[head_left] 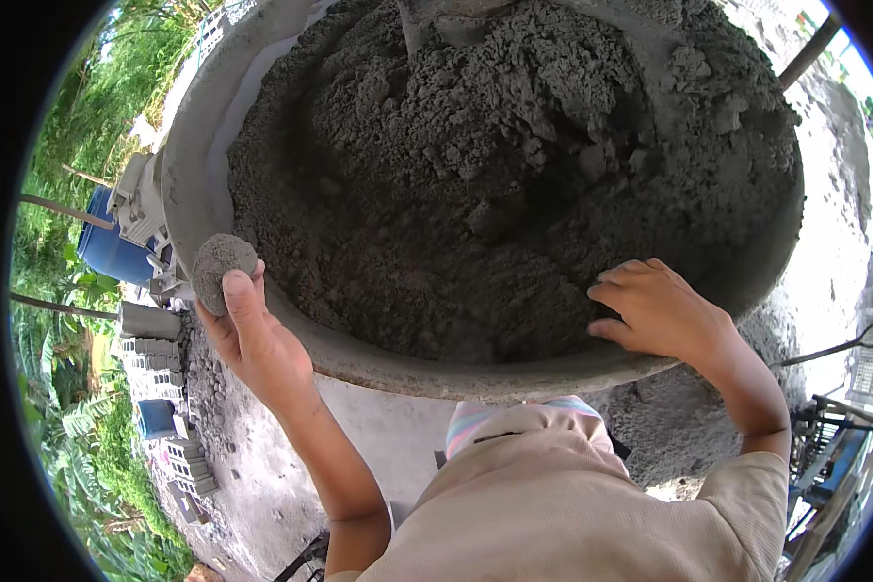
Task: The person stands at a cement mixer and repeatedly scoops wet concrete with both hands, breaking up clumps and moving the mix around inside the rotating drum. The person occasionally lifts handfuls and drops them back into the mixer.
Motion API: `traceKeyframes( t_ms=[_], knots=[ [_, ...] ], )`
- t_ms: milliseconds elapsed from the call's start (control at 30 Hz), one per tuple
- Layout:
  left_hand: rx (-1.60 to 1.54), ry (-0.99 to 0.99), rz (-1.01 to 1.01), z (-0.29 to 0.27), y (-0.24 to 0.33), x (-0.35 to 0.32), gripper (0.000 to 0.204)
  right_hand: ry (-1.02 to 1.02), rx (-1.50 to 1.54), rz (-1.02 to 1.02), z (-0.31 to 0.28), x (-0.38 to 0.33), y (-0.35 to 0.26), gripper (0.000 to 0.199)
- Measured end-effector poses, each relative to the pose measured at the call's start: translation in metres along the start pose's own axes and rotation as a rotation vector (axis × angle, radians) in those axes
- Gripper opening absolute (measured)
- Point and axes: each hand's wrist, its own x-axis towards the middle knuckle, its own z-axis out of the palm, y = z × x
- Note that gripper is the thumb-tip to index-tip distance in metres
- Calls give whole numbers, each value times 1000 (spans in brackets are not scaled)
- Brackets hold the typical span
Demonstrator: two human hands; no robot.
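Note:
A large round grey tub (436,376) stands in front of me, filled with dark, crumbly, damp-looking cement mix (388,242). My left hand (267,344) is closed on a rounded lump of the grey mix (219,272), held up at the left part of the rim with the thumb pressed on it. Inside the tub at the right front, my right hand (662,310) reaches over the rim to the mix. Its fingers are bent and apart from the thumb, with nothing visible between them; the fingertips are at the mix surface.
A mix-coated metal part (409,27) rises at the tub's far side. Left stand a blue barrel (116,242), stacked concrete blocks (155,359) and a blue container (155,419). At right are a shovel handle (832,346) and a blue machine (824,466).

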Motion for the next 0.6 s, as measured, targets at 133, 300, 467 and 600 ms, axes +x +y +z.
traceKeyframes(
  t_ms=[133, 300, 467, 600],
  knots=[
    [-56, 0, 11, -2, -3, 3, 41, 17, -87, -44, -2, 2, -1, 34],
    [-4, 25, -22, -10, -4, 1, 42, -319, -434, -138, -29, 54, -18, 34],
    [9, 47, 17, -2, 0, 3, 48, 27, -634, -577, 26, 162, 16, 37],
    [-29, -3, 54, 2, -3, 1, 40, 398, -592, -934, 110, 220, 67, 42]
  ],
)
